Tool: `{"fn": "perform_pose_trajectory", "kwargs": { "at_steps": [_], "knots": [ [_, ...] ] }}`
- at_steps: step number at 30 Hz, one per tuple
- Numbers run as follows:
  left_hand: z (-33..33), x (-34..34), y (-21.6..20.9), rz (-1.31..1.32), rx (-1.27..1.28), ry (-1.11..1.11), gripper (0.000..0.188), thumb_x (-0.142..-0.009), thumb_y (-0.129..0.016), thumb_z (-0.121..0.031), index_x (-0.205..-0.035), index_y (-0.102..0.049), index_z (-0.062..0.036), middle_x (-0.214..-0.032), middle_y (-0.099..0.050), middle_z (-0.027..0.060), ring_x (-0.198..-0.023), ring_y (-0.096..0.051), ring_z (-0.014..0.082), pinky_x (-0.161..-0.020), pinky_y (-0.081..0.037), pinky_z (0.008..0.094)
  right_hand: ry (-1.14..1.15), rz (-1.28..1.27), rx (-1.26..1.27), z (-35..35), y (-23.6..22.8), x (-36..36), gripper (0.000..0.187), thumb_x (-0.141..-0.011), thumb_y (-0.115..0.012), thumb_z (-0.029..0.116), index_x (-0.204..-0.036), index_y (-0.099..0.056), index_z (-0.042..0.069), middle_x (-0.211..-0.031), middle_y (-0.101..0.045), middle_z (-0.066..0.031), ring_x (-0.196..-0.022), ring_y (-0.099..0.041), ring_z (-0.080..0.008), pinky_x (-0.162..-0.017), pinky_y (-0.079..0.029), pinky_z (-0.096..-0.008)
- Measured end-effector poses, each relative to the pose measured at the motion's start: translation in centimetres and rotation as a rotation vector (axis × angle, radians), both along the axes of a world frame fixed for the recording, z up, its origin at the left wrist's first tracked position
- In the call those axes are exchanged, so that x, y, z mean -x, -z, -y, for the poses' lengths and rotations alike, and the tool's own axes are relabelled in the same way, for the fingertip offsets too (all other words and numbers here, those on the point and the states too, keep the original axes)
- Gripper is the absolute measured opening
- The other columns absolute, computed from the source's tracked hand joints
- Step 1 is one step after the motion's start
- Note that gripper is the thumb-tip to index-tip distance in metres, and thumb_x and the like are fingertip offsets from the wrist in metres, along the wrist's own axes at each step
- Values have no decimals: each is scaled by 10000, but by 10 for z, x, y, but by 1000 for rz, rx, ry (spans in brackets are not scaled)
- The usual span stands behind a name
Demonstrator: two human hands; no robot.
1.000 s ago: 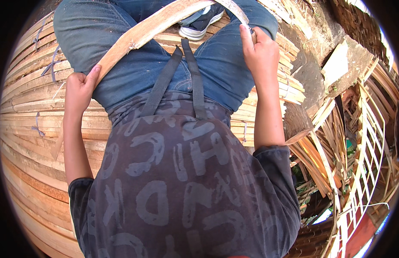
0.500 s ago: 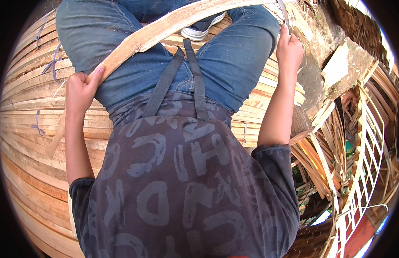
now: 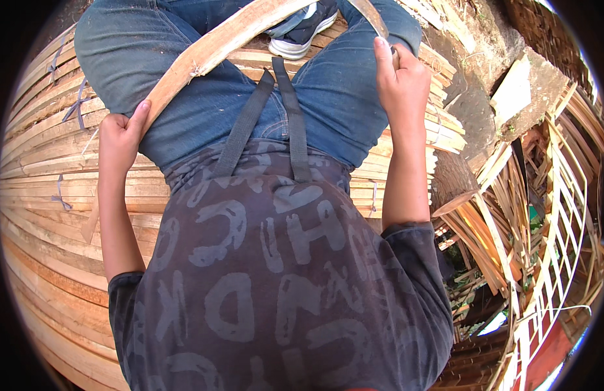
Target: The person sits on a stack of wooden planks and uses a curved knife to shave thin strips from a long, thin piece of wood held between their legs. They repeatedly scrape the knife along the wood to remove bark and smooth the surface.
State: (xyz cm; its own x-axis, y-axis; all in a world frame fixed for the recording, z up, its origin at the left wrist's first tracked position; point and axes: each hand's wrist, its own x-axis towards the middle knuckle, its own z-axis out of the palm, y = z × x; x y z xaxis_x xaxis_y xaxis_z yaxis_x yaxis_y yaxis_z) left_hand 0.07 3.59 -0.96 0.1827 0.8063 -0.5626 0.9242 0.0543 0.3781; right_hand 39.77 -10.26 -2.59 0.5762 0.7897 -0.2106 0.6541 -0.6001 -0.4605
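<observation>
A long, pale wooden strip runs from my left hand up across my thigh to the top edge, its far end out of view. My left hand is closed round its near part, thumb on top; a tapering tail of it shows behind my wrist. My right hand is closed round the handle of a knife, above my right thigh. Its metal blade slants up and left toward the strip and leaves the view at the top; whether it touches the wood cannot be seen.
I sit cross-legged in jeans on stacked sawn wooden slats, some tied with blue strips. On the right are a stone slab, a cut log, loose split sticks and a pale woven lattice.
My right hand has come left, from beside my knee to over the thigh, and the knife blade now leans further left. The strip's near end has shifted slightly; my left hand keeps its hold.
</observation>
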Motion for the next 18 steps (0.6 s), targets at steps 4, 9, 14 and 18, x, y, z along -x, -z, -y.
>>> {"fn": "perform_pose_trajectory", "kwargs": {
  "at_steps": [4,9,14,18],
  "knots": [
    [-2,-1,-2,-3,-1,36,702,-859,-688,-458,-428,-409,21,-413,-271,-4,-413,-290,70,-382,-218,327,-117,74,48,-12,14,7,502,-885,-608,477,-668,-604,24,-587,-593,-206,-593,-615,-403,-542,-490,-456],
    [-4,-6,-6,-26,15,55,694,-858,-690,-458,-425,-414,10,-422,-270,-13,-423,-293,62,-385,-212,316,-155,146,35,-14,28,-9,506,-880,-604,495,-683,-609,29,-617,-614,-216,-627,-628,-414,-564,-504,-473],
    [-6,-5,-5,-17,66,50,688,-858,-691,-457,-426,-418,4,-434,-274,-25,-439,-298,53,-388,-210,307,-170,167,110,-17,34,-12,510,-884,-589,511,-710,-629,34,-626,-617,-222,-635,-630,-421,-577,-508,-477],
    [-6,-8,-7,-21,73,64,659,-891,-669,-414,-440,-378,-32,-457,-278,-49,-454,-275,47,-399,-186,307,-134,191,90,-16,42,-22,529,-891,-573,525,-704,-623,32,-632,-618,-227,-637,-631,-420,-579,-509,-475]
  ]
}}
